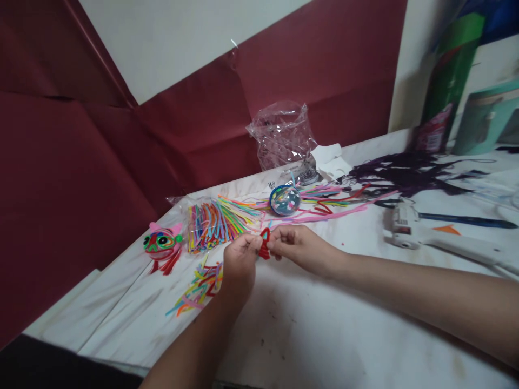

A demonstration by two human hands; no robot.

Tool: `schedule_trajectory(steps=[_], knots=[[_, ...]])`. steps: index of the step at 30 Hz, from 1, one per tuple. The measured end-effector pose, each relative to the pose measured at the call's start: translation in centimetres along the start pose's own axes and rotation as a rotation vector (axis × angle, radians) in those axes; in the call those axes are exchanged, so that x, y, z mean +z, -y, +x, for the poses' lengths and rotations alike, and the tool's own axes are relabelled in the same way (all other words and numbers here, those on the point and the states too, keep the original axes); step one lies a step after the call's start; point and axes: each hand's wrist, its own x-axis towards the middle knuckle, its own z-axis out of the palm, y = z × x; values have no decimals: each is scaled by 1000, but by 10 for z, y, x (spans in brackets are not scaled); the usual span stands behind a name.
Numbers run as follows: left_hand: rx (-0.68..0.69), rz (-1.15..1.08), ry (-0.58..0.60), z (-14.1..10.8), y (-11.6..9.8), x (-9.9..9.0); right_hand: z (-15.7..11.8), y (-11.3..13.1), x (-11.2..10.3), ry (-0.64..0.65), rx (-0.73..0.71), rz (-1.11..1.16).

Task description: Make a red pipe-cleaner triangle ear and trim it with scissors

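Between my hands, above the marbled table, is a small piece of bent red pipe cleaner [265, 246], folded into a loop at its top. My left hand [240, 256] pinches its left side, and my right hand [290, 243] pinches the right side with curled fingers. Just behind them sits a round blue ball with pale spots [285, 200]. Left of my left hand lies a clear bag of many-coloured pipe cleaners [214, 224]. Loose pipe cleaner pieces [197, 294] lie partly behind my left wrist.
A pink and red cat-like craft figure [162, 246] stands at the left. Crumpled clear plastic [284, 135] rests against the maroon wall covering [324, 81]. Dark purple strips [405, 173], a white glue gun [446, 243] and a dark pen [466, 220] lie at the right, on the marbled table [324, 335].
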Motion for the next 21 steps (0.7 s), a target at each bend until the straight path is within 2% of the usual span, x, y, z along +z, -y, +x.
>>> schedule_trajectory(steps=[8,14,21], knots=[[-74,-51,0,3,-11,6,8,-3,-9,-43,85,126],[-113,-96,78,6,1,0,9,-5,-9,36,127,129],[-154,-183,-39,7,0,2,9,-3,-17,8,139,-15]])
